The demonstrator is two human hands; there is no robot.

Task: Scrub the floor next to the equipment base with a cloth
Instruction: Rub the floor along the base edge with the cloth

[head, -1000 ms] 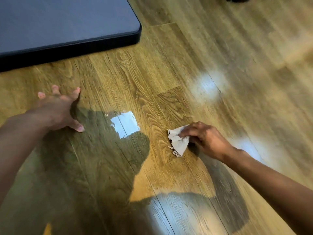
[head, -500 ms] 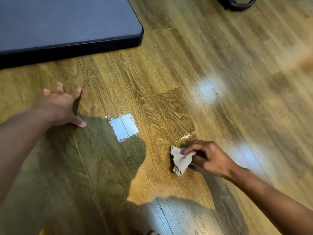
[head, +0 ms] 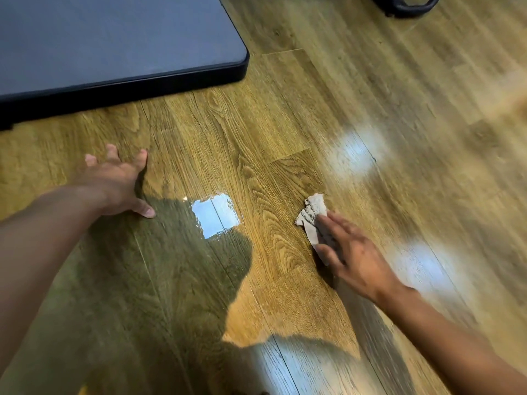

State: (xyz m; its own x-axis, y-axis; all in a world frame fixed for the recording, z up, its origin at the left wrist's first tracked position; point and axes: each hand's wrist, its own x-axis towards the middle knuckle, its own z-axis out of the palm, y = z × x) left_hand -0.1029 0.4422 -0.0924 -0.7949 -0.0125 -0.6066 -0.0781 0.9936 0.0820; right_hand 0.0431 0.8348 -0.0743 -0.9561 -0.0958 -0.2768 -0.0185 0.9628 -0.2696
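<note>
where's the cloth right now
In the head view the cloth lies on the floor right of centre, pressed under the right hand, right of the bright glare patch.

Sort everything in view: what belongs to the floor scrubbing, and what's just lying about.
Job: crumpled whitish cloth; right hand pressing it; brown wood-grain plank floor; left hand flat on it; flat dark grey equipment base.
Lying about: black curved object at the top edge, mostly cut off.

The right hand (head: 353, 252) hides half the cloth (head: 313, 209) (crumpled).
</note>
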